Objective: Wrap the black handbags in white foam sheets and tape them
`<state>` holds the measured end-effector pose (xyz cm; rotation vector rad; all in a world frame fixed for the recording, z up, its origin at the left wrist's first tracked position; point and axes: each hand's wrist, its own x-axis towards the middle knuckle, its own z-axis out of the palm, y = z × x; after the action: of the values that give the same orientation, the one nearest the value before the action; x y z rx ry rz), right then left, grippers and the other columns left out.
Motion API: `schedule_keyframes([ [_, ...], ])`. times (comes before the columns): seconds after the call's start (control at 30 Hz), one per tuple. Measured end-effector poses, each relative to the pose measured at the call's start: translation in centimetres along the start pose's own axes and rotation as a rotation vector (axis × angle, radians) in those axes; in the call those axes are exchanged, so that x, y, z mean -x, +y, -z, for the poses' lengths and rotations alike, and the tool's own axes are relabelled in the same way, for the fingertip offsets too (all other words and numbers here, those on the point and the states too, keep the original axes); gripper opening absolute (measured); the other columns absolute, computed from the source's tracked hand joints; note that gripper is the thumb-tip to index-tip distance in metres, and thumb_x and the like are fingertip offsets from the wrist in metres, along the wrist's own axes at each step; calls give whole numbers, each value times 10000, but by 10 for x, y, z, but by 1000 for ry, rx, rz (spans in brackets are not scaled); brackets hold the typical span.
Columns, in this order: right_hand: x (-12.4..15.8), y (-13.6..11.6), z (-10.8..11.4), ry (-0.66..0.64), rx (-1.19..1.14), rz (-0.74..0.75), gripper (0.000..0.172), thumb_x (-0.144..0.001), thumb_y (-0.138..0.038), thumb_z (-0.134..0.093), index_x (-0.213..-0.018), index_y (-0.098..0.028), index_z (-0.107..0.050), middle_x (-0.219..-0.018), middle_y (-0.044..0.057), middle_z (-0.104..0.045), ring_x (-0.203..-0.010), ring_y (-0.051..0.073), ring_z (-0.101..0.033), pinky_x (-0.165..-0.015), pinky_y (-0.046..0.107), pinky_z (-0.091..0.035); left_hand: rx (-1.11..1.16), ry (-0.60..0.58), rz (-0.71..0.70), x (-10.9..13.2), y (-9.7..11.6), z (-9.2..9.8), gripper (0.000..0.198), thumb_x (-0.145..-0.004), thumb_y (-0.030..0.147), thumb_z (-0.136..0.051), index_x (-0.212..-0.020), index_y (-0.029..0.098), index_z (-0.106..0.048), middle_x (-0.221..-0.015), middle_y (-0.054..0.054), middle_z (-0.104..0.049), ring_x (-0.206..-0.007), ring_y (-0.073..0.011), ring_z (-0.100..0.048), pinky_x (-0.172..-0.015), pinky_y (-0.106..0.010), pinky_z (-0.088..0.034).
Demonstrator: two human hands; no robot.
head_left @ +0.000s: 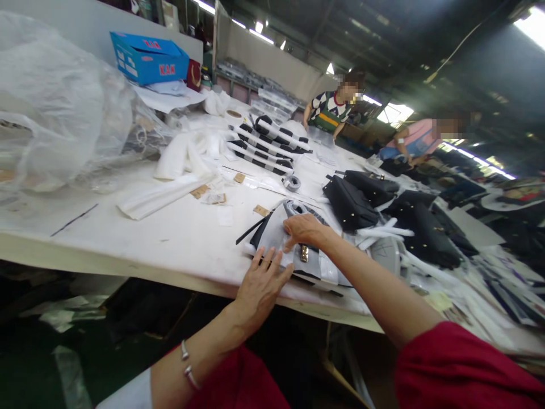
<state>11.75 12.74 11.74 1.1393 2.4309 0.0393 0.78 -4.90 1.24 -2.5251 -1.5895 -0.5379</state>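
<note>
A handbag (317,271) with grey covering and dark edges lies on its side near the front edge of the table, a gold-coloured metal clasp (304,253) on its face. My left hand (261,284) rests with fingers spread against the bag's near left side. On top of the bag is my right hand (304,230), its fingers curled in and pressed together against the grey covering; whatever is inside them is hidden. A clear, rolled strip (296,207) shows just behind that hand. From the bag's left end a thin black strap (251,228) sticks out.
Several black bags (349,201) stand to the right, with white foam strips (385,230) beside them. Behind are a tape roll (291,182), black-and-white wrapped straps (266,147), white foam sheet (164,196), clear plastic (63,102) and a blue box (149,59). Two people work across the table (128,244).
</note>
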Motion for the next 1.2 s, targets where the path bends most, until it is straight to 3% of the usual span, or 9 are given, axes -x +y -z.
schedule_keyframes([
  [0.13,31,18,-9,422,-96,-146,257,-761,-320,-783,-971,-192,-706,-1034,106,-709,-962,249,-644,-835,329,-452,-6,6,2,0,0,2,504,-928,201,-510,-1421,281,-445,-1470,-131,-488,-1364,-299,-445,-1156,-526,-263],
  [0.27,62,4,-52,657,-402,-22,139,-906,-250,-599,-971,-221,-718,-1029,63,-718,-993,205,-637,-921,332,-459,-21,9,7,0,0,1,480,-939,200,-495,-1410,288,-459,-1457,-120,-504,-1350,-285,-460,-1152,-516,-271],
  [0.37,70,-18,-92,690,-485,48,208,-916,-199,-548,-1019,-229,-727,-1112,81,-715,-1100,228,-614,-980,385,-448,-19,8,11,-2,-1,2,483,-939,187,-489,-1410,293,-460,-1432,-113,-530,-1332,-280,-478,-1145,-510,-281],
  [0.47,70,-26,-103,674,-562,29,235,-907,-192,-534,-1029,-234,-730,-1143,84,-712,-1125,241,-613,-996,427,-450,12,-24,-4,-6,-4,11,487,-926,201,-512,-1404,278,-458,-1418,-115,-541,-1314,-281,-495,-1124,-509,-309],
  [0.63,90,10,-76,609,-718,12,310,-943,-333,-502,-1159,-229,-698,-1192,78,-707,-1114,222,-643,-1018,392,-471,58,-182,-15,-26,-11,40,593,-910,315,-588,-1445,153,-389,-1185,-150,-670,-1094,-273,-641,-980,-469,-446],
  [0.77,116,44,-99,589,-487,-161,450,-936,-433,-511,-1313,-212,-618,-1407,119,-572,-1336,299,-491,-1142,529,-321,-1,-230,-16,-58,-19,54,543,-962,321,-522,-1464,183,-367,-1064,-120,-681,-876,-256,-703,-780,-389,-528],
  [0.97,122,42,-170,621,-342,-303,492,-986,-417,-408,-1424,-223,-520,-1484,92,-492,-1408,309,-397,-1156,548,-284,-19,-226,65,-120,-37,33,441,-959,288,-533,-1353,94,-489,-1103,-183,-660,-913,-274,-698,-710,-354,-542],
  [1.07,119,35,-184,745,-296,-323,470,-993,-393,-389,-1412,-238,-535,-1476,74,-503,-1408,305,-398,-1169,530,-260,-36,-236,127,-138,-46,14,357,-975,327,-502,-1194,61,-595,-1016,-181,-679,-896,-286,-696,-708,-367,-535],
  [1.2,116,34,-194,889,-234,-310,448,-995,-381,-409,-1407,-260,-536,-1446,55,-541,-1392,280,-424,-1170,487,-268,-80,-195,223,-141,-51,1,402,-979,409,-471,-1155,83,-627,-1177,-203,-636,-942,-299,-671,-734,-386,-514],
])
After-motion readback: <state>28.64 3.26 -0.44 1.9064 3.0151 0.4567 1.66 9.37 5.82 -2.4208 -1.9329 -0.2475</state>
